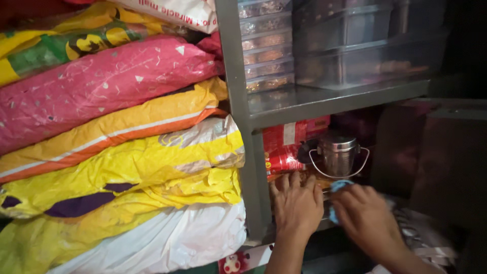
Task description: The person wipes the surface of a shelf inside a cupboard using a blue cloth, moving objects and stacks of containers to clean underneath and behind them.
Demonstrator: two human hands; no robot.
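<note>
My left hand [297, 205] lies flat, fingers spread, on something on the lower shelf that it mostly hides. My right hand [364, 215] is beside it, fingers closed around a light blue cloth [339, 186] whose edge shows above and below the knuckles. Just behind both hands stands a small steel can [338, 152] with a lid and a wire handle. A red packet [284, 147] leans at the can's left.
A grey metal shelf frame [238, 101] splits the view. Left of it, stacked sacks in pink [101, 81], orange-yellow, yellow [127, 172] and white. The upper shelf holds clear lidded containers [266, 45] and a large clear box [365, 50]. A dark box [436, 152] stands at right.
</note>
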